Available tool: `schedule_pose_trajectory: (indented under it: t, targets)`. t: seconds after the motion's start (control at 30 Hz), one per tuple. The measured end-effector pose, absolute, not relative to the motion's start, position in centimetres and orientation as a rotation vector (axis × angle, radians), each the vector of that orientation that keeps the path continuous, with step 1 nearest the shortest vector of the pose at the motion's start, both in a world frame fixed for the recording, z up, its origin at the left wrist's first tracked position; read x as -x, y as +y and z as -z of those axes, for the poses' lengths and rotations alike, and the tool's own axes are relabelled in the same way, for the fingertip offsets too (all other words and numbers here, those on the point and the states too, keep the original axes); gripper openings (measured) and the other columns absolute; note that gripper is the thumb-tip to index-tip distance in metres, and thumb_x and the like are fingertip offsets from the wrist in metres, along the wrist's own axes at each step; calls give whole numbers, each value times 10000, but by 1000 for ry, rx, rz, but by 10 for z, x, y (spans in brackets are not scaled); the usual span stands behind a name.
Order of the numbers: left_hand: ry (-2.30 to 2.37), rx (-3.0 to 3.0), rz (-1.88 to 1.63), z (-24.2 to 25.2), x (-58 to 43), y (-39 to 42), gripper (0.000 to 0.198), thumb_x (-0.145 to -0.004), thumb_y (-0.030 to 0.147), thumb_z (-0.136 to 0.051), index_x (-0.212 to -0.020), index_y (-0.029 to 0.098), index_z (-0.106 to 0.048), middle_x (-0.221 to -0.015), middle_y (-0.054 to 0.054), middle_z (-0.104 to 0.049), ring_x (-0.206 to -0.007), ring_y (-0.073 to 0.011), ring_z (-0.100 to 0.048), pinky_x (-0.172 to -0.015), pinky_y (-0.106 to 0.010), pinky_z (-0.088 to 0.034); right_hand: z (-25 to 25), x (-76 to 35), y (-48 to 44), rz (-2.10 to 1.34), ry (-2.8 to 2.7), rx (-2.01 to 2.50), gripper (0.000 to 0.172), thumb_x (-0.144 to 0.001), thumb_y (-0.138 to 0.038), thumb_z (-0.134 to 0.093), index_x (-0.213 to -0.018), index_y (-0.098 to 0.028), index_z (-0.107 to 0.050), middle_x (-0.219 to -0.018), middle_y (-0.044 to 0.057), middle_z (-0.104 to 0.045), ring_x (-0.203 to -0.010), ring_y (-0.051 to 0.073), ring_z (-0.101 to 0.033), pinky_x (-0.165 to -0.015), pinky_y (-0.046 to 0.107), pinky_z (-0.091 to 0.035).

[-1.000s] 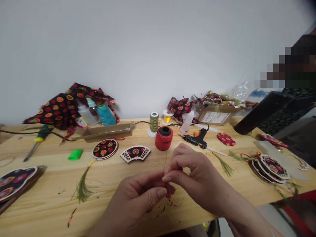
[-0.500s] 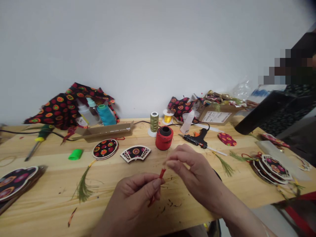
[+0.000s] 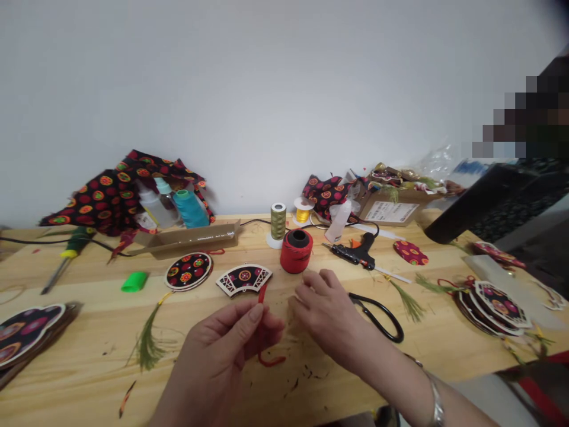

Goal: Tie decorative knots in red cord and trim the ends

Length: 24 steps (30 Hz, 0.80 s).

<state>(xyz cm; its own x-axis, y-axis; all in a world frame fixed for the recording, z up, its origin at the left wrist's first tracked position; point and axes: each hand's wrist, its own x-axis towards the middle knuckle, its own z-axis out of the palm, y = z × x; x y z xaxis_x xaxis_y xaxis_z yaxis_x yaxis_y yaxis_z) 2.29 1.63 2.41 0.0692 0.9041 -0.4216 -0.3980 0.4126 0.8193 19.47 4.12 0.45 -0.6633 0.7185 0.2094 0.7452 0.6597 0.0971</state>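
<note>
My left hand [image 3: 226,341] pinches a red cord [image 3: 270,362] between thumb and forefinger. One end of the cord stands up above the fingertips, and a loose tail curls below them. My right hand [image 3: 326,308] is low over the table, its fingers curled; whatever they hold, if anything, is hidden. Just beyond it stands a spool of red thread [image 3: 296,258]. Behind the left fingertips lies a fan-shaped wooden ornament [image 3: 244,277] with patterned dark fabric. Black-handled scissors [image 3: 391,337] rest beside my right wrist, partly covered by the hand.
A glue gun [image 3: 355,255] lies behind my right hand. To the left are a round ornament [image 3: 189,271] with a green tassel [image 3: 149,338], a green cap [image 3: 134,281] and a screwdriver [image 3: 62,267]. Stacked ornaments [image 3: 498,305] occupy the right side. A green thread spool [image 3: 278,222] stands near the wall.
My right hand has moved down and away from the red cord, uncovering the scissors. My left hand has shifted left with the cord, whose loose tail now shows.
</note>
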Motion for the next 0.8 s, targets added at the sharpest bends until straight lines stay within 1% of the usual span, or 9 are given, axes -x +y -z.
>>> schedule_pose_trajectory:
  t: [0.13, 0.3, 0.37, 0.43, 0.53, 0.6, 0.67, 0.77, 0.8]
  targets:
    - [1127, -584, -1058, -23, -18, 15, 167, -665, 306, -725, -649, 142, -693, -631, -31, -695, -648, -167, -636, -653, -264, -514, -2, -188, 51, 585, -2815, 999, 179, -847, -118, -481, -868, -120, -658, -927, 115, -600, -1030, 258, -414, -881, 445, -345]
    - [1122, -575, -1048, -20, -13, 14, 174, -669, 315, -723, -678, 141, -716, -652, -44, -704, -679, -177, -640, -667, -259, -512, 7, -190, 61, 585, -2898, 875, 158, -832, -166, -532, -842, -132, -685, -1023, 112, -582, -1112, 257, -355, -961, 448, -298]
    - [1109, -560, -1044, -19, -13, 14, 174, -660, 316, -731, -672, 143, -720, -654, -45, -709, -678, -177, -642, -664, -257, -516, 3, -193, 66, 451, -2857, 913, 125, -817, -162, -561, -806, -129, -681, -968, 104, -586, -1057, 253, -385, -921, 448, -326]
    - [1100, -534, -1044, -18, -13, 15, 169, -650, 316, -740, -666, 148, -721, -637, -35, -709, -662, -169, -641, -654, -247, -519, -7, -196, 72, 184, -2679, 1017, 114, -812, -151, -576, -750, -150, -672, -887, 70, -585, -968, 221, -427, -857, 416, -363]
    - [1102, -491, -1048, -17, -13, 15, 150, -627, 308, -759, -666, 167, -728, -613, -13, -710, -628, -148, -642, -616, -213, -520, -31, -200, 86, -251, -2219, 1130, 134, -786, -119, -606, -693, -186, -676, -831, 28, -586, -896, 175, -462, -811, 359, -378]
    - [1105, -489, -1041, -16, -13, 15, 155, -613, 311, -769, -659, 168, -731, -615, -13, -715, -626, -147, -647, -604, -201, -520, -53, -203, 96, -444, -1920, 1146, 121, -714, -84, -663, -637, -177, -668, -804, 16, -600, -866, 167, -501, -821, 369, -375]
    - [1107, -498, -1036, -16, -13, 14, 163, -613, 317, -768, -660, 165, -732, -620, -19, -720, -636, -147, -650, -620, -198, -521, -81, -205, 104, -655, -1678, 1081, 97, -713, -99, -652, -636, -157, -649, -810, 12, -613, -811, 147, -548, -782, 342, -411]
    - [1127, -501, -1045, -17, -13, 12, 154, -614, 312, -767, -649, 168, -728, -615, -17, -722, -634, -142, -649, -620, -188, -518, -131, -213, 103, -730, -1439, 1006, 50, -741, -191, -631, -715, -151, -648, -716, -6, -626, -716, 128, -578, -709, 303, -433]
    - [1137, -502, -1038, -17, -13, 12, 154, -613, 313, -766, -642, 167, -726, -611, -18, -721, -628, -141, -648, -621, -188, -517, -144, -218, 99, -696, -1387, 980, 80, -767, -220, -603, -771, -155, -649, -761, -4, -635, -742, 125, -588, -718, 294, -431]
